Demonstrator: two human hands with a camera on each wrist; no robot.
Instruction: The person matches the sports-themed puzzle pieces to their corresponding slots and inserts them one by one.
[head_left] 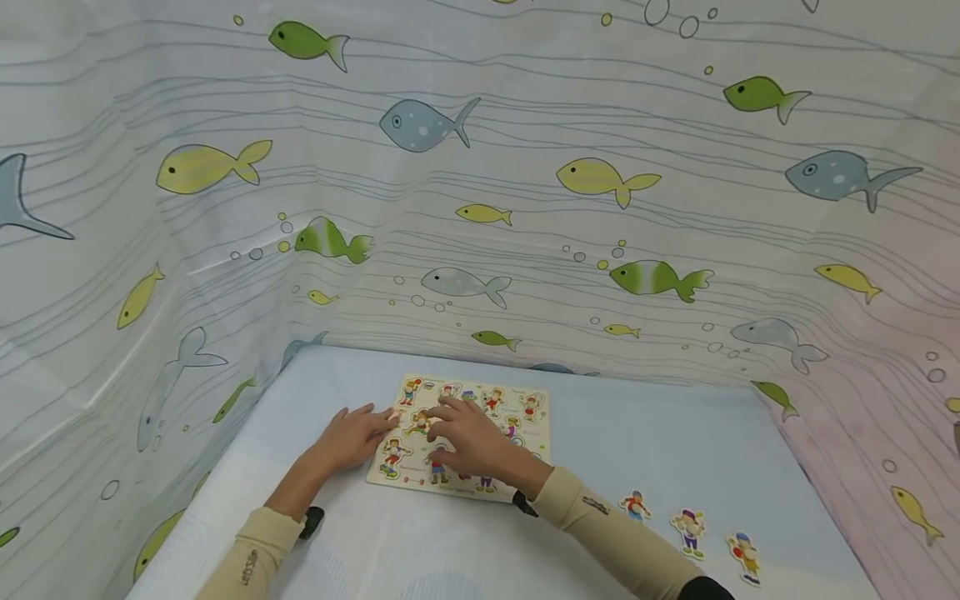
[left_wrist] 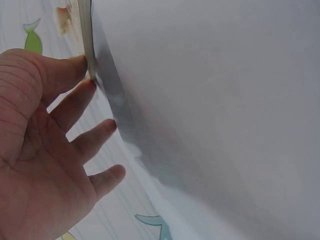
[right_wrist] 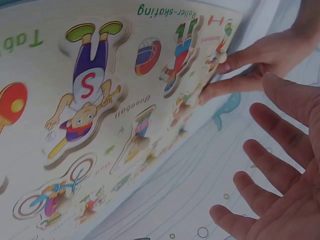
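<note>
A cream wooden puzzle board (head_left: 542, 437) printed with sports figures lies flat on the table. My left hand (head_left: 352, 437) rests at the board's left edge; in the left wrist view its thumb (left_wrist: 70, 72) and forefinger touch that edge, the other fingers spread apart. Over the middle of the board hovers my right hand (head_left: 472, 442), fingers spread and nothing between them. Close in the right wrist view are a baseball player piece (right_wrist: 90, 75) and a roller-skating piece (right_wrist: 182, 55), both standing proud of the board. The right hand and forearm hide part of the board in the head view.
Three loose figure pieces lie on the table right of the board: one in red and blue (head_left: 636, 506), one in purple trousers (head_left: 688, 533), one with a blue cap (head_left: 745, 557). A fish-patterned curtain (head_left: 525, 250) rises behind and beside the table.
</note>
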